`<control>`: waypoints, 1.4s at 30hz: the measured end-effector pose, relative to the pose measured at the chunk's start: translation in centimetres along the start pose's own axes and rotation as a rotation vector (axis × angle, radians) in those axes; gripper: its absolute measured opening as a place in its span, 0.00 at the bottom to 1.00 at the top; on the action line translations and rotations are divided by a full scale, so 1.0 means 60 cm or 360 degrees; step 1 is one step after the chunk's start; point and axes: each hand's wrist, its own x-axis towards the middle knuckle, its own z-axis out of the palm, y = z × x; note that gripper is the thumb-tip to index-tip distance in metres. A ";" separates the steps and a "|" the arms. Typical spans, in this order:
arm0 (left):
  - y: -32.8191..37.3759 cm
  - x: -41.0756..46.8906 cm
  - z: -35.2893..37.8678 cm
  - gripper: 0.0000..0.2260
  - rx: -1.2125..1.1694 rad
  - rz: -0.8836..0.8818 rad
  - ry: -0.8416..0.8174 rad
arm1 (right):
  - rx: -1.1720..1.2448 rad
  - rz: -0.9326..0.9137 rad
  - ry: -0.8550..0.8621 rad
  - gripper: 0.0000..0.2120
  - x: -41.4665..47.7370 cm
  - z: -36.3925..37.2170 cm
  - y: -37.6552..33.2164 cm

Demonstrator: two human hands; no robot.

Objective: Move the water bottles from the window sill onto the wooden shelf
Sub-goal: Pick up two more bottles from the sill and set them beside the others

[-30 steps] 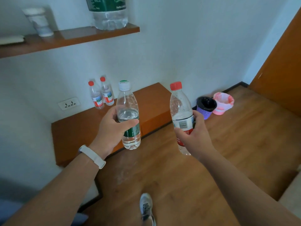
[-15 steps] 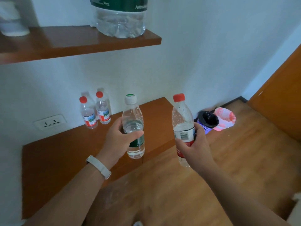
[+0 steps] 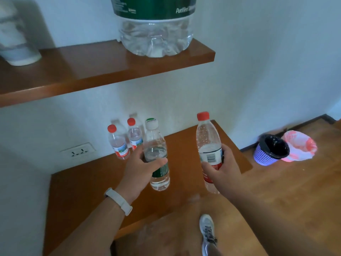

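My left hand (image 3: 141,168) grips a clear bottle with a white cap and green label (image 3: 156,145), held upright over the low wooden shelf (image 3: 77,191). My right hand (image 3: 222,168) holds a taller red-capped bottle with a red and white label (image 3: 207,139), also upright, above the shelf's right end. Two small red-capped bottles (image 3: 118,143) (image 3: 134,134) stand on the low shelf against the wall, just behind my left hand. An upper wooden shelf (image 3: 88,71) runs across the wall above.
A large water jug with a green label (image 3: 156,28) and a white object (image 3: 15,39) sit on the upper shelf. A wall socket (image 3: 78,150) is left of the small bottles. A purple bin (image 3: 270,149) and a pink bin (image 3: 299,145) stand on the floor at right. My shoe (image 3: 207,231) is below.
The view has closed in on the shelves and both bottles sit nearer the wall. My left hand's bottle now stands right beside the two small bottles.
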 end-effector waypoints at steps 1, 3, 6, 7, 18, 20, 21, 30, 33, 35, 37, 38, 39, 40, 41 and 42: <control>-0.002 0.012 0.003 0.23 0.0001 -0.0012 0.0039 | 0.0026 -0.0003 -0.0050 0.29 0.022 0.008 0.003; -0.004 0.041 0.013 0.25 0.0013 -0.0042 0.0110 | 0.0086 -0.0029 -0.0163 0.29 0.069 0.023 0.007; -0.001 0.084 0.036 0.23 0.0057 -0.0089 0.0227 | 0.0121 -0.0063 -0.0338 0.30 0.143 0.032 0.010; 0.001 0.098 0.045 0.22 0.0080 -0.0103 0.0283 | 0.0119 -0.0073 -0.0389 0.30 0.168 0.032 0.010; -0.010 0.184 0.100 0.21 0.0391 -0.0260 0.0776 | 0.0079 -0.0132 -0.0800 0.32 0.369 0.047 0.056; -0.014 0.185 0.100 0.22 0.0441 -0.0285 0.0803 | 0.0052 -0.0143 -0.0869 0.32 0.381 0.054 0.058; -0.017 0.188 0.099 0.23 0.0451 -0.0295 0.0807 | 0.0047 -0.0157 -0.0909 0.31 0.388 0.058 0.059; -0.053 0.249 0.082 0.26 0.0516 -0.0327 0.0743 | -0.0043 -0.0200 -0.1000 0.31 0.421 0.097 0.077; -0.069 0.270 0.078 0.27 0.0601 -0.0318 0.0720 | -0.0043 -0.0218 -0.0967 0.30 0.424 0.112 0.085; -0.081 0.281 0.076 0.27 0.0596 -0.0324 0.0708 | -0.0056 -0.0212 -0.0934 0.31 0.427 0.120 0.090; -0.095 0.292 0.074 0.27 0.0554 -0.0334 0.0691 | -0.0088 -0.0213 -0.0911 0.31 0.431 0.129 0.098; -0.101 0.297 0.072 0.27 0.0537 -0.0344 0.0690 | -0.0113 -0.0221 -0.0906 0.31 0.434 0.133 0.102; -0.106 0.302 0.071 0.27 0.0525 -0.0357 0.0693 | -0.0144 -0.0225 -0.0905 0.32 0.437 0.138 0.105; -0.110 0.307 0.071 0.27 0.0515 -0.0370 0.0696 | -0.0173 -0.0217 -0.0902 0.33 0.441 0.143 0.108; -0.114 0.312 0.072 0.27 0.0503 -0.0381 0.0697 | -0.0194 -0.0197 -0.0896 0.35 0.444 0.149 0.111; -0.118 0.317 0.072 0.27 0.0491 -0.0392 0.0700 | -0.0210 -0.0175 -0.0890 0.36 0.448 0.154 0.113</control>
